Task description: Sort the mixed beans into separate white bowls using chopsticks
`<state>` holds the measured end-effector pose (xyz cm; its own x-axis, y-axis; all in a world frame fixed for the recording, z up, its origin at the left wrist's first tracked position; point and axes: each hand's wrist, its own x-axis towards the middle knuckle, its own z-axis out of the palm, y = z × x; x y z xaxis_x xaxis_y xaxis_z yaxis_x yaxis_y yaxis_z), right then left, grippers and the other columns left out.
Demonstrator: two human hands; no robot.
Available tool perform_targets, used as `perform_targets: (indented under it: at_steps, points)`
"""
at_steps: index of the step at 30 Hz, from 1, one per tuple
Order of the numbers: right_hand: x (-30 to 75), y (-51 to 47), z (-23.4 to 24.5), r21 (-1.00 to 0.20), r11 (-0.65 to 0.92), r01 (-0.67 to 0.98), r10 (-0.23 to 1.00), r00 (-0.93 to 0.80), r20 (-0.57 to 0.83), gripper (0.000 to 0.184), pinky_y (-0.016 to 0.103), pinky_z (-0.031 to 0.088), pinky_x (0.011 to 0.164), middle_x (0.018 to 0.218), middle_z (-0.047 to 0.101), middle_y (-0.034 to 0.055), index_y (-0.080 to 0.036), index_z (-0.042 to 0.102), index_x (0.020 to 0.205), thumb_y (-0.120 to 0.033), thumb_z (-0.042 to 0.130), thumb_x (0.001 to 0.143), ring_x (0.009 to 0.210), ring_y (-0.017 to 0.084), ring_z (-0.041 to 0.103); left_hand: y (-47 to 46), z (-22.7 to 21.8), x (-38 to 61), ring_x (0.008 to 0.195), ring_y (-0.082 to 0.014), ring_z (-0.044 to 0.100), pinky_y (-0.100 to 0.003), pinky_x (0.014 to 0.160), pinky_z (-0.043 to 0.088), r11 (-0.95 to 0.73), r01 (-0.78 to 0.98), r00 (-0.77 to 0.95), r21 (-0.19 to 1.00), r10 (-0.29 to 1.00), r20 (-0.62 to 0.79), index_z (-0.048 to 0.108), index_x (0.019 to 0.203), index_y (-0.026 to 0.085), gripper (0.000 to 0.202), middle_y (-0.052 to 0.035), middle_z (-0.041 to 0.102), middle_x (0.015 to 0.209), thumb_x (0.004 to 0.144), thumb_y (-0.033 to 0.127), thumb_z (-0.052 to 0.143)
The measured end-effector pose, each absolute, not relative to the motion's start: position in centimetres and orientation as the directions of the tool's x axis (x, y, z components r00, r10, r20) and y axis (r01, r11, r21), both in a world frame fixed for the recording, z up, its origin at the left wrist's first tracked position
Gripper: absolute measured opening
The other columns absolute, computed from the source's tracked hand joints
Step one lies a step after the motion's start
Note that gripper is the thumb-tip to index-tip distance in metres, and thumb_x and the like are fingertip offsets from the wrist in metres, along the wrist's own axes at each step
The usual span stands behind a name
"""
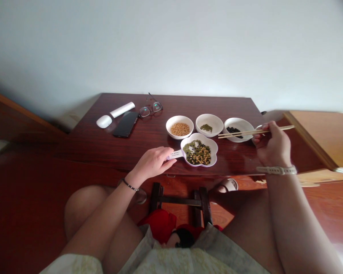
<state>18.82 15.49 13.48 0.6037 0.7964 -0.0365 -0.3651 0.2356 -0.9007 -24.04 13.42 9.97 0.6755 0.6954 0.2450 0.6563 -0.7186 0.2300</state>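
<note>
My left hand (156, 160) grips the short handle of a flower-shaped bowl (214, 150) at the table's front edge. Mixed yellow, green and black beans (198, 153) lie in that bowl. With my right hand (274, 142) I hold a pair of chopsticks (247, 133), level, their tips left of the hand and over the front of a white bowl (247, 123) with black beans (234, 131). Nothing shows between the tips. A middle white bowl (201, 118) has a few green beans (206, 128). Yellow soybeans (180, 129) cover the bottom of the left white bowl (171, 120).
Eyeglasses (151, 109), a black phone (126, 124), a white rounded case (104, 121) and a white cylinder (122, 109) lie on the dark wooden table (151, 139), left of the bowls. A pale wall (171, 49) stands behind. A wooden cabinet (322, 129) is at the right.
</note>
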Motion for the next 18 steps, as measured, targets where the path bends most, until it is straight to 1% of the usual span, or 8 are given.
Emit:
perform_targets:
  at_steps: [2, 4, 7, 9, 11, 14, 18]
  points:
    - [18.3, 15.5, 13.0, -0.924, 0.225, -0.311, 0.840, 0.543, 0.021, 0.032, 0.019, 0.045, 0.046, 0.076, 0.060, -0.0008, -0.018, 0.064, 0.077, -0.025, 0.075, 0.106, 0.055, 0.009, 0.057, 13.4, 10.0, -24.1, 0.090, -0.0245, 0.073, -0.036, 0.077, 0.050, -0.720, 0.652, 0.675, 0.238, 0.694, 0.252, 0.062, 0.110, 0.022, 0.015, -0.0055, 0.075, 0.098, 0.115, 0.036, 0.062]
    - [17.9, 15.4, 12.5, -0.945, 0.199, -0.259, 0.882, 0.469, 0.057, 0.035, 0.018, 0.047, 0.046, 0.076, 0.061, -0.0002, -0.018, 0.065, 0.076, -0.035, 0.081, 0.103, 0.056, 0.009, 0.057, 13.4, 10.0, -24.1, 0.089, -0.0243, 0.073, -0.035, 0.077, 0.051, -0.721, 0.648, 0.672, 0.245, 0.693, 0.261, 0.062, 0.109, 0.022, 0.015, -0.0055, 0.075, 0.097, 0.114, 0.036, 0.062]
    - [17.3, 15.3, 12.0, -0.970, 0.124, -0.211, 0.930, 0.365, 0.040, 0.040, 0.018, 0.048, 0.042, 0.078, 0.065, 0.0008, -0.020, 0.069, 0.080, -0.050, 0.090, 0.094, 0.056, 0.009, 0.057, 13.4, 10.0, -24.0, 0.088, -0.0239, 0.073, -0.035, 0.077, 0.051, -0.722, 0.645, 0.670, 0.251, 0.692, 0.268, 0.062, 0.107, 0.022, 0.015, -0.0054, 0.075, 0.097, 0.114, 0.036, 0.062]
    - [16.9, 15.1, 11.8, -0.977, 0.092, -0.193, 0.946, 0.323, 0.025, 0.043, 0.019, 0.048, 0.040, 0.082, 0.067, 0.0007, -0.021, 0.071, 0.082, -0.057, 0.094, 0.089, 0.056, 0.010, 0.057, 13.4, 10.0, -24.0, 0.089, -0.0241, 0.073, -0.035, 0.077, 0.051, -0.722, 0.646, 0.672, 0.249, 0.692, 0.264, 0.062, 0.108, 0.022, 0.015, -0.0056, 0.075, 0.097, 0.114, 0.036, 0.062]
    - [16.4, 15.1, 11.7, -0.981, 0.079, -0.178, 0.956, 0.291, 0.024, 0.044, 0.019, 0.049, 0.040, 0.083, 0.067, 0.0007, -0.022, 0.072, 0.083, -0.060, 0.094, 0.087, 0.056, 0.010, 0.057, 13.3, 10.1, -24.0, 0.089, -0.0245, 0.073, -0.035, 0.078, 0.052, -0.721, 0.647, 0.673, 0.247, 0.693, 0.260, 0.063, 0.108, 0.022, 0.015, -0.0058, 0.075, 0.098, 0.114, 0.035, 0.063]
    - [15.8, 15.0, 11.7, -0.986, 0.077, -0.150, 0.967, 0.251, 0.038, 0.044, 0.019, 0.049, 0.042, 0.080, 0.066, 0.0009, -0.021, 0.073, 0.083, -0.060, 0.092, 0.090, 0.057, 0.010, 0.058, 13.3, 10.2, -24.0, 0.089, -0.0248, 0.073, -0.036, 0.078, 0.052, -0.720, 0.648, 0.674, 0.248, 0.694, 0.254, 0.064, 0.109, 0.021, 0.015, -0.0062, 0.075, 0.098, 0.114, 0.035, 0.063]
    - [15.0, 15.0, 11.7, -0.993, 0.059, -0.099, 0.977, 0.210, 0.037, 0.048, 0.019, 0.051, 0.046, 0.079, 0.065, 0.0007, -0.020, 0.073, 0.083, -0.064, 0.090, 0.091, 0.058, 0.010, 0.060, 13.3, 10.2, -24.0, 0.089, -0.0248, 0.073, -0.037, 0.078, 0.052, -0.719, 0.650, 0.673, 0.244, 0.695, 0.255, 0.064, 0.110, 0.021, 0.015, -0.0062, 0.076, 0.098, 0.115, 0.035, 0.061]
